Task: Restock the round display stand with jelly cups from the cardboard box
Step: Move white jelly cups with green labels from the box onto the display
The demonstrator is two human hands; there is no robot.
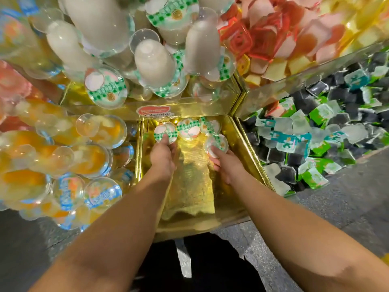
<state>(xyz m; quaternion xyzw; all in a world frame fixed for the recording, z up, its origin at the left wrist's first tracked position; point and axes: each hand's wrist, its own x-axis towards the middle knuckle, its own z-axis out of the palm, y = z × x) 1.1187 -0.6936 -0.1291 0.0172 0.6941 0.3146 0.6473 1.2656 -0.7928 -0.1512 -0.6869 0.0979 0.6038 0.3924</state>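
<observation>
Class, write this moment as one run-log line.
left hand: holds green-lidded cup | right hand: holds green-lidded cup | place: gold compartment | two more cups at back

four green-lidded jelly cups [165, 131] in the gold compartment [242, 144], perhaps more hidden.

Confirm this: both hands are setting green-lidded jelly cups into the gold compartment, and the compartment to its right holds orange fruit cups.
Wrong on one point. In the head view the right-hand compartment holds black and green packets; the orange fruit cups are on the left. The rest stands.
</observation>
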